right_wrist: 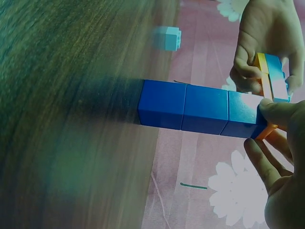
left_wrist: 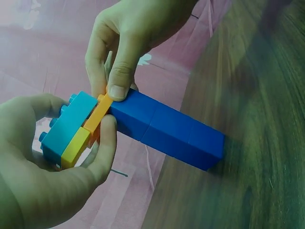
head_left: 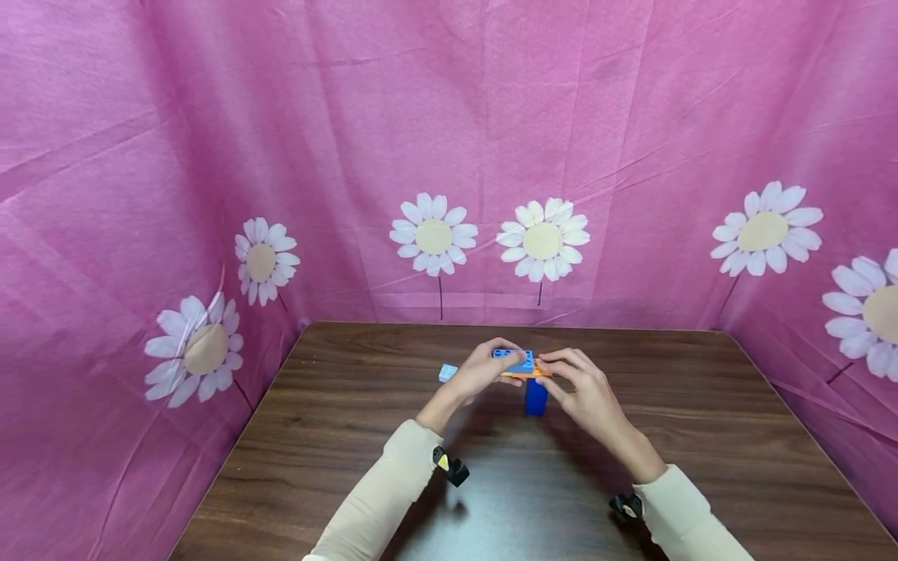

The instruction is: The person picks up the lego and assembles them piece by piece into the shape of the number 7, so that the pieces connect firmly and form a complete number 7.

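A tower of stacked dark blue bricks (right_wrist: pixel 183 107) stands upright on the table. Across its top lies a thin orange plate brick (left_wrist: pixel 98 113), which juts out to the left. On the jutting part sits a lighter blue studded brick (left_wrist: pixel 71 125), with a yellow brick (left_wrist: pixel 76 148) underneath. My left hand (head_left: pixel 482 370) grips the lighter blue brick and yellow brick between thumb and fingers. My right hand (head_left: pixel 582 389) pinches the orange plate at the tower's top, its thumb also touching the uppermost dark blue brick. Fingers partly hide the joint.
A small pale blue brick (head_left: pixel 447 372) lies on the wooden table (head_left: pixel 337 467), left of the tower and beside the left hand. A pink curtain (head_left: pixel 351 156) with daisies hangs behind the table and along both sides.
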The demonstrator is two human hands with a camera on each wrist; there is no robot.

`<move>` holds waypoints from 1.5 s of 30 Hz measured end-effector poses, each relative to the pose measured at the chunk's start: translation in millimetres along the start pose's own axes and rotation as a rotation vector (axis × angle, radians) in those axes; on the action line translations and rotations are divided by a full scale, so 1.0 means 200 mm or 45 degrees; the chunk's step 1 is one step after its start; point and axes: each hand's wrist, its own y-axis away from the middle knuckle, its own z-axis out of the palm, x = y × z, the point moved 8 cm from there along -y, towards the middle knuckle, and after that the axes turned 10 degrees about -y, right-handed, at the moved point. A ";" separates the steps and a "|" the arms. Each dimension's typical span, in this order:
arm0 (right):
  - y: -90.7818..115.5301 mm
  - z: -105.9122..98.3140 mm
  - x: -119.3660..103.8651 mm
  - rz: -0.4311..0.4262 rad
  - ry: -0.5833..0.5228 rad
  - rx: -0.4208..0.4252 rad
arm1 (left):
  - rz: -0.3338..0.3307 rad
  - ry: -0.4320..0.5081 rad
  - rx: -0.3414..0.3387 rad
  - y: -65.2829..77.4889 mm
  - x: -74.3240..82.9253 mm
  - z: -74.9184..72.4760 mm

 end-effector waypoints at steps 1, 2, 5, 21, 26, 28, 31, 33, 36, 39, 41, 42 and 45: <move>0.00 0.00 0.00 0.007 -0.004 -0.002 | -0.021 0.037 -0.014 0.00 -0.01 0.01; 0.00 0.00 0.00 0.013 -0.002 -0.006 | -0.043 0.064 -0.026 0.00 -0.01 0.01; 0.00 0.00 0.01 0.030 -0.002 -0.015 | -0.086 0.101 -0.050 -0.01 -0.03 0.01; 0.00 0.00 0.00 0.011 -0.004 0.002 | -0.238 0.344 -0.089 -0.01 -0.08 0.03; 0.00 0.01 0.01 0.022 -0.010 -0.002 | -0.254 0.364 -0.068 -0.01 -0.08 0.03; 0.00 0.01 0.01 0.018 -0.007 -0.001 | -0.266 0.376 -0.064 -0.01 -0.08 0.03; 0.00 0.01 0.01 0.021 -0.013 -0.004 | -0.274 0.393 -0.060 -0.01 -0.08 0.03; 0.00 0.01 0.02 0.027 -0.023 -0.005 | -0.271 0.396 -0.053 -0.01 -0.09 0.02; 0.00 0.01 0.02 0.029 -0.027 -0.007 | -0.266 0.396 -0.041 -0.01 -0.09 0.02; 0.00 0.00 0.02 0.021 -0.029 0.003 | -0.264 0.401 -0.027 -0.01 -0.09 0.03; 0.00 0.00 0.02 0.014 -0.024 0.008 | -0.265 0.406 -0.014 -0.01 -0.09 0.03; 0.00 0.00 0.02 0.011 -0.022 0.012 | -0.266 0.410 -0.008 -0.02 -0.09 0.03; 0.00 0.00 0.01 0.000 -0.019 0.024 | -0.270 0.426 0.010 -0.02 -0.09 0.04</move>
